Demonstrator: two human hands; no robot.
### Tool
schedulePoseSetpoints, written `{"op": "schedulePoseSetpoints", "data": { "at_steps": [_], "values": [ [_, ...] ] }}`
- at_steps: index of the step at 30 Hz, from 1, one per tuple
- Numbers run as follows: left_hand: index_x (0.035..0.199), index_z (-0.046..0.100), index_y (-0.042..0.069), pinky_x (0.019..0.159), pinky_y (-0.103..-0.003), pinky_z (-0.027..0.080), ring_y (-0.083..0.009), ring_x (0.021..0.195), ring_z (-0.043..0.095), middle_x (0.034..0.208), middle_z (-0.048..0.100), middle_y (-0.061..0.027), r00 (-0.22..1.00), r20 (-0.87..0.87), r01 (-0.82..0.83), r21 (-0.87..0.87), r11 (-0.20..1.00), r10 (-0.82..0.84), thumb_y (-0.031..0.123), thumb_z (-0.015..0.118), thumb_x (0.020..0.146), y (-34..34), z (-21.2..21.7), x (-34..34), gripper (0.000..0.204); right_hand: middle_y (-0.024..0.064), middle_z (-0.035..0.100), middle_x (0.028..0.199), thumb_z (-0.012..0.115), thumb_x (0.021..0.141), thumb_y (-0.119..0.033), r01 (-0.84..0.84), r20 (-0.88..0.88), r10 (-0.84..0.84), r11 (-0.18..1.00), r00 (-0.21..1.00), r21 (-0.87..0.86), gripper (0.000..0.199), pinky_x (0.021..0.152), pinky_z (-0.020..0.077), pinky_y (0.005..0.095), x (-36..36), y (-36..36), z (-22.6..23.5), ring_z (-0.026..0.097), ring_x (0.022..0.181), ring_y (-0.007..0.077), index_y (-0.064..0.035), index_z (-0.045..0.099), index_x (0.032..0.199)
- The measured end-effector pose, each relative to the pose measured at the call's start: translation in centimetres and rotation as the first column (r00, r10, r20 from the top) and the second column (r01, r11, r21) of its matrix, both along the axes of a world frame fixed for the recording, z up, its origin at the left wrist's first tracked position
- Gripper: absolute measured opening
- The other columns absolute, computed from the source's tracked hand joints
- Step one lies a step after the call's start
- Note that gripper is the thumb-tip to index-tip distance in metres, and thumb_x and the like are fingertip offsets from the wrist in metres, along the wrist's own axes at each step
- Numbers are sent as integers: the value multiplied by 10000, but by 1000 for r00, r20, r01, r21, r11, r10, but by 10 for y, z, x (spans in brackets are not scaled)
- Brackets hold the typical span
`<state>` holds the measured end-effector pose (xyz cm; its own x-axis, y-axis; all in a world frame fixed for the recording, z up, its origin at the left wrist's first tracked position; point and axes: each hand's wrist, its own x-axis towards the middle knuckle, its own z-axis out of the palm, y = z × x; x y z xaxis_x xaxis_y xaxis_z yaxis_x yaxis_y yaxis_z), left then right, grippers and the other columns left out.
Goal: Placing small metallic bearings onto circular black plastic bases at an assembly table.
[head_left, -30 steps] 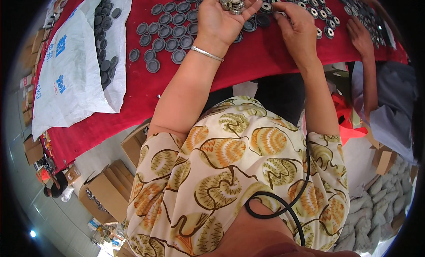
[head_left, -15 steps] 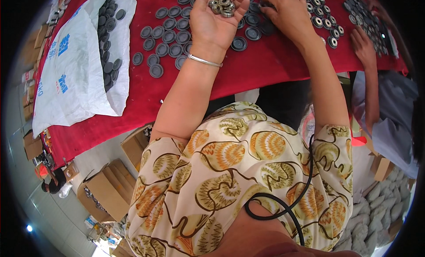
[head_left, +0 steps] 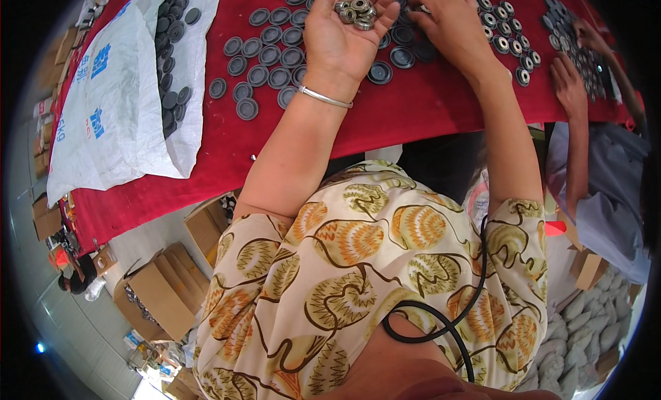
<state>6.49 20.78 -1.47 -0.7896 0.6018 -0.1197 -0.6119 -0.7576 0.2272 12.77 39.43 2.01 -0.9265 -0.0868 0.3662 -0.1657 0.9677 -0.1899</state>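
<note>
My left hand [head_left: 336,49] is palm up at the far middle of the table, fingers cupped round a small heap of metal bearings [head_left: 357,13]. Just right of it, my right hand [head_left: 454,32] reaches palm down over the grey round caps. Its fingers are bent together at a cap, with a bit of shiny metal showing at the tips, seemingly a bearing. Empty grey caps [head_left: 270,55] lie in loose rows left of and below my left hand. Beyond my right hand, several caps with bearings seated in them [head_left: 508,28] form a group.
A red cloth [head_left: 234,149] covers the table. On its left lies a white woven sack [head_left: 113,111] spilling dark caps [head_left: 169,100]. At the right, a co-worker's hands [head_left: 570,87] work among more caps. Cardboard boxes [head_left: 162,290] stand on the floor to the left.
The view has shifted slightly, so the table things sit a little differently in it. My left hand still cups the bearings. My right fingers have moved slightly at the caps.
</note>
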Motion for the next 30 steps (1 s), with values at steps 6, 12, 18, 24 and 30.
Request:
{"op": "schedulePoseSetpoints", "data": {
  "at_steps": [6, 12, 18, 24, 30],
  "values": [
    [1095, 604, -47, 970, -496, 571, -371, 1070, 681, 1110, 689, -245, 1000, 14, 7, 16, 1000, -7, 392, 365, 1113, 0, 3, 4, 500, 124, 651, 1253, 736, 837, -150, -53, -18, 53, 998, 998, 39, 206, 1093, 389, 478, -1, 0, -9, 535, 1305, 319, -37, 718, 1008],
    [1103, 598, -48, 976, -504, 567, -377, 1077, 677, 1116, 684, -254, 1000, 13, -1, 24, 1000, 0, 399, 356, 1117, 1, 8, 7, 508, 100, 660, 1181, 733, 824, -152, -63, -2, 63, 998, 998, -12, 191, 1044, 407, 469, 2, -1, -3, 565, 1229, 300, -49, 721, 984],
    [1095, 595, -49, 982, -504, 565, -376, 1079, 671, 1111, 680, -247, 1000, -6, -15, -23, 1000, 15, 401, 357, 1116, 1, 8, 8, 509, 82, 665, 1039, 706, 843, -178, -45, 81, 35, 990, 996, 132, 140, 990, 423, 460, -3, -8, 3, 602, 1113, 278, -70, 730, 929],
    [1082, 596, -41, 975, -488, 569, -363, 1068, 674, 1092, 683, -237, 999, 11, -39, -33, 999, 40, 404, 342, 1118, -2, 3, -4, 514, 119, 673, 1040, 693, 866, -145, -35, 1, 35, 998, 999, -44, 209, 999, 428, 467, 7, -4, 2, 616, 1108, 291, -59, 729, 1054],
    [1064, 596, -33, 954, -480, 575, -358, 1041, 683, 1065, 692, -231, 998, -36, -61, -52, 997, 59, 411, 332, 1119, -1, 0, -5, 520, 89, 711, 1185, 666, 864, -16, 24, -182, -12, 997, 983, 67, 384, 1008, 479, 430, 21, 2, -19, 654, 1134, 296, -119, 693, 1233]
  ]
}}
